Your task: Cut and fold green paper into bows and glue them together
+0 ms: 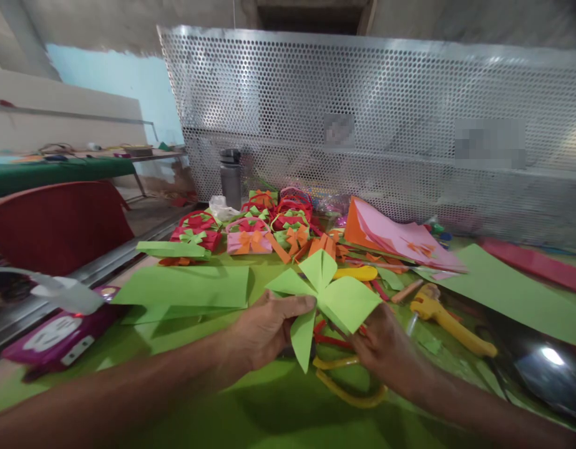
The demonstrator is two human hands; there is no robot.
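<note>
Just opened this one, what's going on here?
A person is working on a light green paper flower at a table. The left hand pinches it, thumb near the middle; the right hand is at its right side, its fingers partly hidden, so its grip can't be told. Beyond the hands stand small paper bags with bows, including a pink bag. Green paper sheets lie to the left, and a yellow glue gun lies to the right.

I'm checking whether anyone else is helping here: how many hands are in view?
2. The left hand pinches the green paper flower from its left side; the right hand is at its lower right, partly hidden behind a petal. No other hand shows.
</note>
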